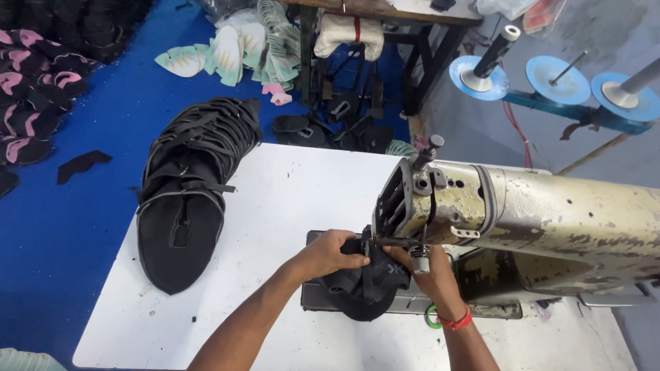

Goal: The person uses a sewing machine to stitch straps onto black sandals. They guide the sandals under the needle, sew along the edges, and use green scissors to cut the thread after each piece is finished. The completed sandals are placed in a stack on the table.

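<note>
- Looking down from the head camera, I see my left hand (330, 253) gripping the near-left edge of a black shoe upper (364, 288), fingers curled over the fabric, so the piece lies flat and taut.
- My right hand (430, 275) is tucked under the head of the worn, cream-coloured sewing machine (536, 213), holding the upper's other side; a red band circles that wrist. The machine hides most of the fingers, so I think they pinch the fabric but cannot be certain.
- The upper sits on the machine's bed, directly beneath the needle area, with both hands framing it, a hold that suits steering the seam line from either side.
- To the left, on the white surface (289, 199), lies a stack of black uppers (185, 192), fanned and overlapping, near enough for the left hand to reach.
- Beyond the surface, the blue floor (75, 227) carries more black-and-pink pieces (34, 103) and pale insole-like cut-outs (227, 55), kept well apart from the sewing area.
- At upper right, blue thread-stand discs (557, 79) stand behind the machine.
</note>
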